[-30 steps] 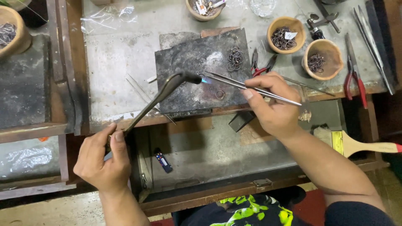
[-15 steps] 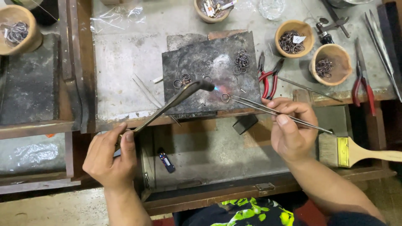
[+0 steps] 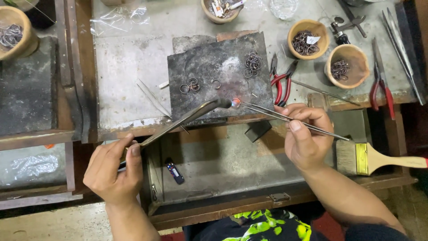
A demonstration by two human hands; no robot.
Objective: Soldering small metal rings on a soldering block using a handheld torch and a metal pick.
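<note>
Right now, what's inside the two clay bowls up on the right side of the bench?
The upper clay bowl holds a tangle of dark wire rings and a small white tag. The lower clay bowl holds a smaller cluster of rings. Whatever lies under the rings is covered.

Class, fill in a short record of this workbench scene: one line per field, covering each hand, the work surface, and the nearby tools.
Left hand: left hand holds the torch, nozzle aimed at the glowing piece.
Right hand: right hand holds long tweezers, tips at the glowing piece.
Work surface: dark soldering block, with loose metal rings and a ring pile on it.
Beside block: red-handled pliers.
Containers: two clay bowls holding rings.
Drawer: paintbrush at the right edge, small lighter.
</note>
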